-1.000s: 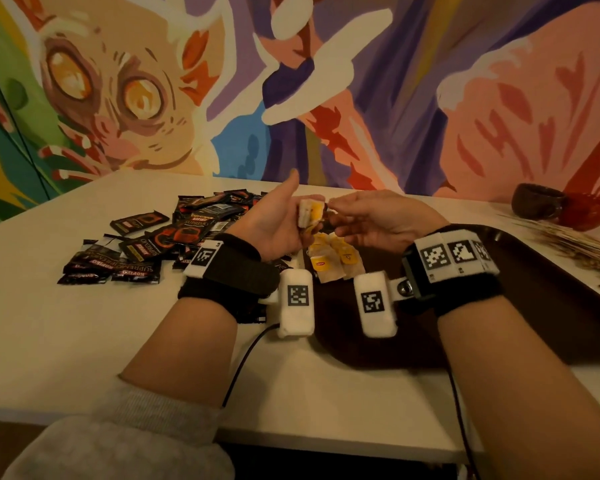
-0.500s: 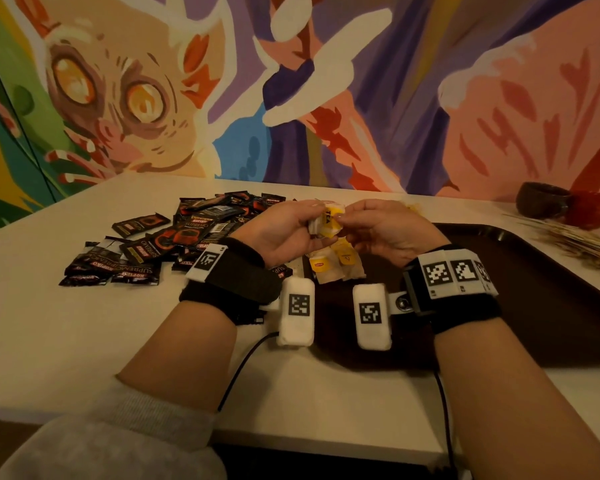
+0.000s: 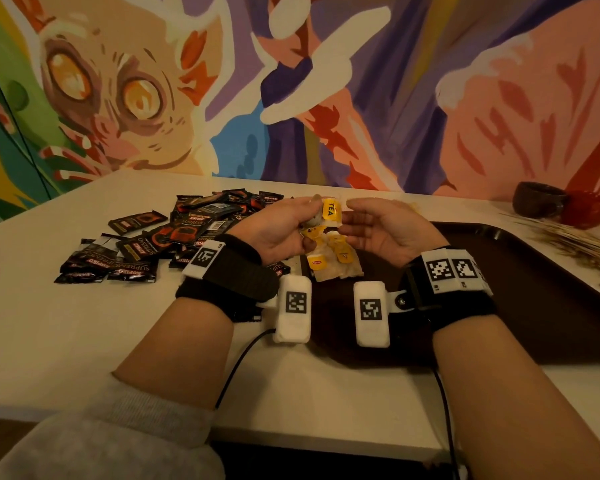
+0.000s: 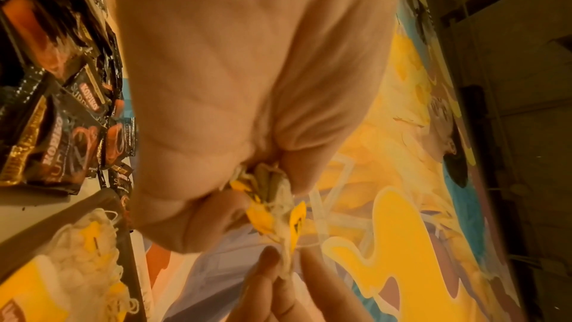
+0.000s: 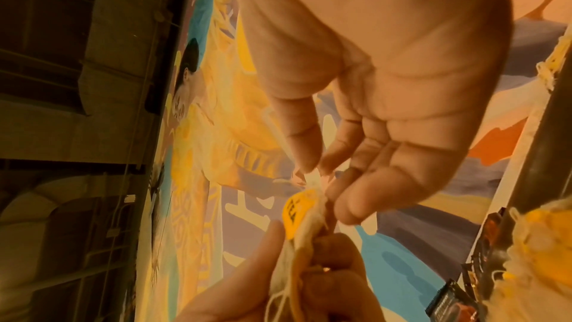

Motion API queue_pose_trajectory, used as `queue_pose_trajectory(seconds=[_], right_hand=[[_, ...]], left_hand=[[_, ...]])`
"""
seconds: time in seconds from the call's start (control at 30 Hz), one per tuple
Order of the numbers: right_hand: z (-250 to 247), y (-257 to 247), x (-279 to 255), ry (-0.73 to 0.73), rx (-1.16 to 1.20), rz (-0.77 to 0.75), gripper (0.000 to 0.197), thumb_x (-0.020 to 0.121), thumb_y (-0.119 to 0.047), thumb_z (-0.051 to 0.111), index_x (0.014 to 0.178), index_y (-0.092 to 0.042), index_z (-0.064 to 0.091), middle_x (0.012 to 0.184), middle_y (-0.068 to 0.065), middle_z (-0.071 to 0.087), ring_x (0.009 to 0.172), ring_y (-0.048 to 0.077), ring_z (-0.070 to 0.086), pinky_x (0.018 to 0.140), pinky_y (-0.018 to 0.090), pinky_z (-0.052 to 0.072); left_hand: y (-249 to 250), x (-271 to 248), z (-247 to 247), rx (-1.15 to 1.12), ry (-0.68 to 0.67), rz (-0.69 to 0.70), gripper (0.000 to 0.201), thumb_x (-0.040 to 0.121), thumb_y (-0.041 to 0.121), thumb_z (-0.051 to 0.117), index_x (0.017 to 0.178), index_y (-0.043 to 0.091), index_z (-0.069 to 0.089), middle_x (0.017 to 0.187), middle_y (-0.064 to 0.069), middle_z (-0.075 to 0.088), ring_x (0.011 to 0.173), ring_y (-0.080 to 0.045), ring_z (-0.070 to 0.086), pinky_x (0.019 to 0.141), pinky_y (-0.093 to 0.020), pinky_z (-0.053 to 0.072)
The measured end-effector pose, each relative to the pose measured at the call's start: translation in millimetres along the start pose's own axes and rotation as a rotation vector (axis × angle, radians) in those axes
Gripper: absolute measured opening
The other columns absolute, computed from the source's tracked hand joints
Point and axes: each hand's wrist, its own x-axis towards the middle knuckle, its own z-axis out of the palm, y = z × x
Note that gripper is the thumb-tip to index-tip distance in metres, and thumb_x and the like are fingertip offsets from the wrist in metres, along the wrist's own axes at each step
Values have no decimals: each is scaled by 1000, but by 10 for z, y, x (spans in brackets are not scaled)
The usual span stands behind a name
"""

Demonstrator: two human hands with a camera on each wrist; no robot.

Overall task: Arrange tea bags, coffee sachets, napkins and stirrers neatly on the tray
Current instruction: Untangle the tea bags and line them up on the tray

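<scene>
A bunch of tea bags (image 3: 329,216) was gripped in the left hand (image 3: 278,230) above the tray (image 3: 534,289) edge; its paper tip was pinched by the right hand (image 3: 388,233). A few tea bags (image 3: 333,261) lay on the tray. Sachets (image 3: 160,240) were left heaped on the surface (image 3: 84,323), stirrers (image 3: 575,240) beside the tray. Napkins were not seen. Task judged early.

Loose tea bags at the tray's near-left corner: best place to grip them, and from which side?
Probably pinch the tea bags at their paper edges, coming from above and the tray's open right side. They lie flat and overlapped, so only edges offer purchase; coffee sachets crowd their left.
</scene>
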Motion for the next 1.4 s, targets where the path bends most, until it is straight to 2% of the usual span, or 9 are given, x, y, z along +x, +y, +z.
queue_pose_trajectory(seconds=[0.17,0.43,0.53,0.67,0.9,1.03,1.13,1.3,1.4], right_hand=[[34,28,-10,-98,-86,12,7,89,-16,59,86,-11,58,76,4,59,62,11,56,51,17,48],[9,4,-1,11,125,-62,8,91,-8,55,86,-9,60,80,7,63,66,13,61,56,20,52],[-11,3,21,16,122,-84,5,91,-10,55,92,-13,59,89,5,64,79,16,61,63,26,49],[-54,-43,85,29,8,-59,12,92,-4,51,88,-13,58,81,3,63,72,11,58,59,22,48],[-109,-221,239,-55,-663,219,21,87,10,53,83,-9,61,87,7,61,77,16,59,58,18,52],[-76,-150,188,-156,-916,434,25,88,8,51,104,-10,58,103,12,54,81,18,54,66,24,49],[-52,-97,174,-143,-1037,473,41,92,3,50,132,-8,48,115,11,47,79,15,48,62,23,47],[9,-100,231,-78,-989,506,49,93,6,46,139,-11,42,138,14,43,97,19,50,43,20,50],[51,-80,286,-37,-989,488,49,91,8,48,137,-10,43,138,12,44,116,23,49,53,23,52]], left_hand=[[-6,0,-1,-26,-6,33,29,104,24,31,119,17,55,103,-6,62,90,-20,56,69,-28,44],[30,-12,-22,15,14,-36,51,99,55,23,111,20,59,66,7,58,55,-6,42,50,-18,32],[36,17,-59,-23,101,-17,48,100,51,28,108,16,60,59,6,45,51,-5,35,43,-16,30],[50,10,-74,-34,141,12,41,102,41,30,103,14,61,67,4,43,57,-7,36,47,-18,29],[45,5,-62,-66,210,31,25,100,24,40,106,11,61,78,0,45,63,-8,41,53,-20,36],[65,-27,-36,-81,213,59,33,94,18,51,124,5,54,76,-1,47,63,-10,42,48,-19,36],[61,-17,-30,-34,212,64,27,92,10,52,119,8,57,83,-2,49,68,-11,42,55,-21,32],[63,-16,-36,-6,209,42,27,93,-3,45,111,12,59,91,-5,49,73,-12,43,58,-20,35],[66,-11,-47,-20,208,41,26,93,-4,45,106,12,60,91,-6,50,73,-12,45,58,-20,37]])
